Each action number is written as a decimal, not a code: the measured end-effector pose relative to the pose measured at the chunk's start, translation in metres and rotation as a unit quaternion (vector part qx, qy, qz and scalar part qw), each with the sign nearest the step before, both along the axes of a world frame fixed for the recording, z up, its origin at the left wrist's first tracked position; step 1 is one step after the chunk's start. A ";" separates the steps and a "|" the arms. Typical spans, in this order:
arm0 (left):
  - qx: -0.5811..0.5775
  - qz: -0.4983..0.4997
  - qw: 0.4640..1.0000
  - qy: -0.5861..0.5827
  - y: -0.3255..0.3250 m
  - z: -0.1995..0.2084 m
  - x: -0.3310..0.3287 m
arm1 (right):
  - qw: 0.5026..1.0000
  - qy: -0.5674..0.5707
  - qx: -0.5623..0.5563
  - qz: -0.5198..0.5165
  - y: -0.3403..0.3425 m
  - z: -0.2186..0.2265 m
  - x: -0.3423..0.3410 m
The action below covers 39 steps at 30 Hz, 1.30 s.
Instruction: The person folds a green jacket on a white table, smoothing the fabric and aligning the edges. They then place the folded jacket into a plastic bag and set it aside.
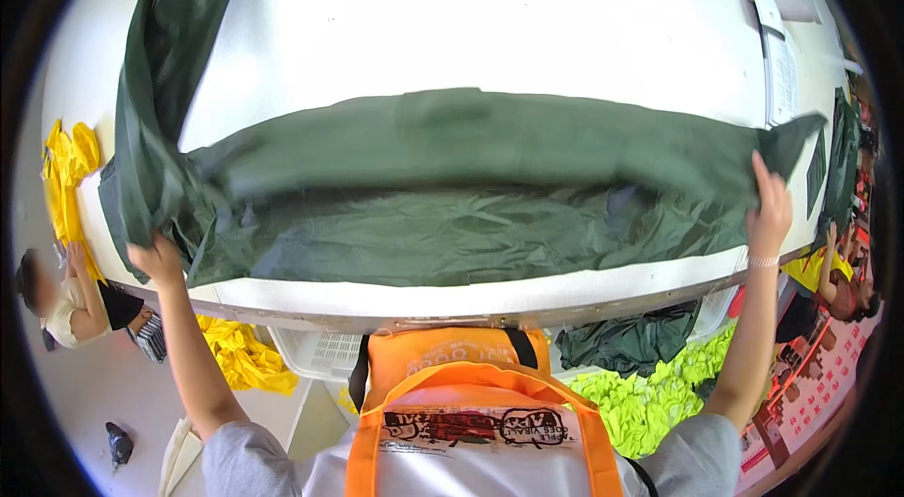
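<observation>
Dark green, thin, creased fabric [471,257] lies spread in the head view across the near part of the smooth white table [490,17], its upper band blurred, a long strip reaching toward the table's far side at the left. From my remote seat I see the bare left hand [158,262] pinching the fabric's left end, just above the table's near edge. The bare right hand [772,210] touches the fabric's right end over the table; I cannot tell whether its fingers close on it. Below the table's near edge I see a white slatted plastic basket [325,351], a crumpled dark green cloth [626,344] and a lime-green fabric heap [659,398].
</observation>
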<state>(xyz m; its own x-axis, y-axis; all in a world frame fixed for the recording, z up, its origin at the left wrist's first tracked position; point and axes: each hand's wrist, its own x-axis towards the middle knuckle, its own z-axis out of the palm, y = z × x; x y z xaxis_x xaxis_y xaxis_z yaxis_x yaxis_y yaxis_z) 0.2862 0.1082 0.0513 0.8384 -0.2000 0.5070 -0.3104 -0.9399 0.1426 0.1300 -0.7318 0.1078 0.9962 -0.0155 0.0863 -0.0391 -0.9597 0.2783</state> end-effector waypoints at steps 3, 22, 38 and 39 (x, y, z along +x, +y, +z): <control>-0.008 0.046 0.996 0.072 0.048 -0.043 -0.098 | 0.999 0.004 0.050 0.002 0.032 -0.015 -0.082; -0.008 0.002 0.944 0.331 -0.086 -0.057 -0.230 | 0.830 0.507 -0.031 -0.230 -0.050 -0.096 -0.084; -0.036 0.043 0.912 0.407 -0.085 -0.051 -0.228 | 0.722 -0.022 0.670 -0.169 0.506 -0.209 0.356; -0.043 0.042 0.913 0.404 -0.085 -0.052 -0.224 | 0.664 -0.075 0.714 -0.208 0.486 -0.214 0.377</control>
<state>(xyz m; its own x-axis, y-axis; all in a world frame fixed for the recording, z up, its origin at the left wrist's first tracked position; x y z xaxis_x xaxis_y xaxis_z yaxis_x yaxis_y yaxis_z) 0.0619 0.0233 -0.0009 0.9560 -0.1062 -0.2737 0.0017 -0.9303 0.3667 0.5071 -0.2461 -0.1066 0.8621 -0.4596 -0.2135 -0.3071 -0.1387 -0.9415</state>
